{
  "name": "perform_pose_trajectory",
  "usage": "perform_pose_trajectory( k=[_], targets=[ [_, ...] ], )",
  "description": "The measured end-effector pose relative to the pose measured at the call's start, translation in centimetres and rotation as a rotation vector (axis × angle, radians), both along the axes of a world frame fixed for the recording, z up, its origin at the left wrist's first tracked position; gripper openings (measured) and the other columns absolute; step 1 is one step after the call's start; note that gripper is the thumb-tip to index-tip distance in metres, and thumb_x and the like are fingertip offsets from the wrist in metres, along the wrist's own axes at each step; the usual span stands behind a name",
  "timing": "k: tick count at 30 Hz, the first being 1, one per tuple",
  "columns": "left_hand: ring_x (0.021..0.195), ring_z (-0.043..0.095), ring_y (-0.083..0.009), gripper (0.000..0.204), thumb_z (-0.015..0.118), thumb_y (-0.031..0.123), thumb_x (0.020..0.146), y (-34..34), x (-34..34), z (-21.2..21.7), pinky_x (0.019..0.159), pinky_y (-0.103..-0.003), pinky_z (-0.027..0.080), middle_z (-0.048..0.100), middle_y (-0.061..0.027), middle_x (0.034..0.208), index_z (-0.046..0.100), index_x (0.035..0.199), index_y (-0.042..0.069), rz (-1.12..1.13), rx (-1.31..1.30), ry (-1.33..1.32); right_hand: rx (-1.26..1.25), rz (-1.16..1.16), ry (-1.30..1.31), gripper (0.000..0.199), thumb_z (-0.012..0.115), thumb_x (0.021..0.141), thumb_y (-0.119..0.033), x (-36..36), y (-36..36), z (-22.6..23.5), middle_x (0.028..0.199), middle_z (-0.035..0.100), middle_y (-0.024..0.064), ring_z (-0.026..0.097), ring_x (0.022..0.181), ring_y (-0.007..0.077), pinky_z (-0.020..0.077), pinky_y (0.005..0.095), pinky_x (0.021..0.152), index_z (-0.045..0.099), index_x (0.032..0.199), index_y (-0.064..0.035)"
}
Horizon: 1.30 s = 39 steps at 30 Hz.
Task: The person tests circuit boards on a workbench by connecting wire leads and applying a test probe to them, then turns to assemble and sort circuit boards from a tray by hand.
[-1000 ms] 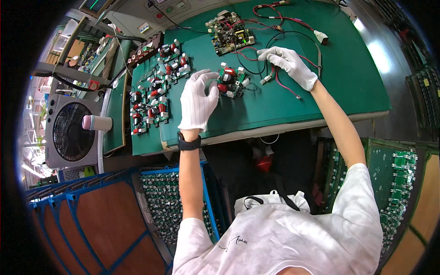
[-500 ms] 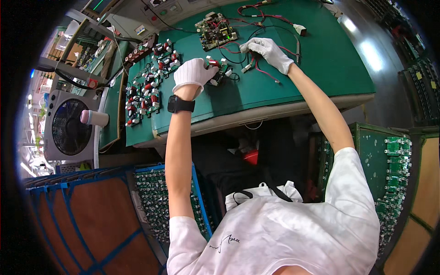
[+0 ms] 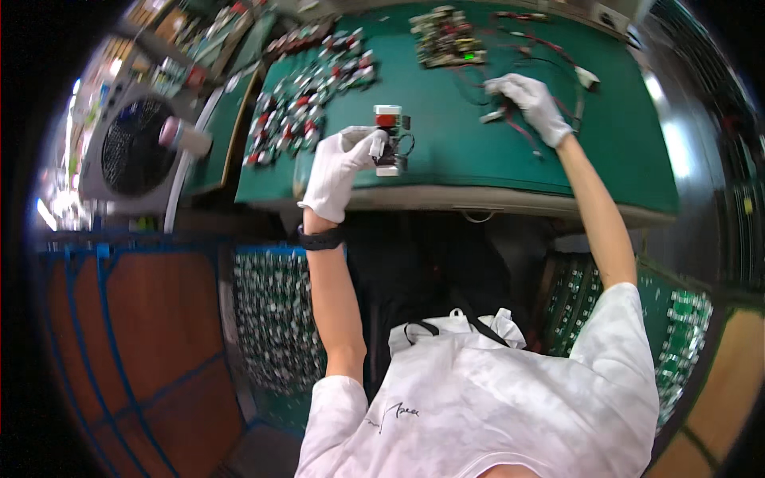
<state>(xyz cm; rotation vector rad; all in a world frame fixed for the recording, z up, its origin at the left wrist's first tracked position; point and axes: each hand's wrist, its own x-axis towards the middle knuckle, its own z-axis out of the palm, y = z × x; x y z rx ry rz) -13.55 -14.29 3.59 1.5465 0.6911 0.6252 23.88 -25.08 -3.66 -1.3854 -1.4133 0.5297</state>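
Table (image 3: 478, 171) with a green mat fills the upper middle of the view, its near edge curving just above the person's raised arms. Fan (image 3: 127, 143) in a grey square housing stands off the table's left end, with a pale pink cylinder in front of its grille. Below the table, on the left, sit blue-framed crates (image 3: 151, 342) with brown panels, and beside them a tray of green circuit boards (image 3: 275, 319); more green boards (image 3: 677, 334) lie at the lower right. On the mat's left part, rows of small red, white and black parts (image 3: 307, 95) are crowded together, well apart from a larger circuit board (image 3: 446, 36) near the far edge. Red and black wires (image 3: 542, 64) trail across the mat's right half. The left hand (image 3: 339, 171), in a white glove with a black wristband below it, has its grip pinched on a small part with a red and white top (image 3: 388, 139), held near the table's front edge. The right hand (image 3: 532, 103), also gloved, rests among the wires farther back; its fingers curl over a connector, but whether the grip is closed on it cannot be told.
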Motion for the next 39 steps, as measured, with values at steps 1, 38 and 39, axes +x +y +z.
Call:
perform_pose_trajectory(
  k=[1,38,39],
  targets=[
    [0.084,0.067,-0.0091,0.035,0.074,0.028,0.098,-1.4,-1.8,-0.5,0.075,-0.026,0.054,0.073,-0.0046,0.097,0.072,0.111,-0.004,0.042,-0.092,0.029,-0.049,0.013,0.059,0.037,0.054,0.106,-0.029,-0.2,-0.4,0.3,0.113,0.076,0.01,0.068,0.105,0.0176,0.0509,0.0324,0.096,0.075,0.111,0.0014],
    [0.091,0.072,-0.0234,0.024,0.078,0.008,0.087,-25.2,-19.5,-9.5,0.08,-0.036,0.058,0.071,-0.0104,0.097,0.07,0.108,0.001,0.283,0.052,0.062,0.001,0.42,-0.215,0.032,0.063,0.092,0.004,-26.4,-11.5,7.3,0.124,0.071,0.0166,0.067,0.116,0.0301,0.0516,0.0392,0.102,0.067,0.124,0.0013],
    [0.092,0.071,-0.0263,0.031,0.082,0.006,0.081,-25.3,-18.7,-9.6,0.08,-0.037,0.057,0.07,-0.0117,0.097,0.069,0.11,0.002,0.288,0.018,0.02,-0.061,0.508,-0.238,0.038,0.067,0.09,0.003,-28.0,-11.1,7.2,0.128,0.069,0.0172,0.066,0.119,0.0313,0.0516,0.04,0.103,0.065,0.128,0.0009]
  ],
)
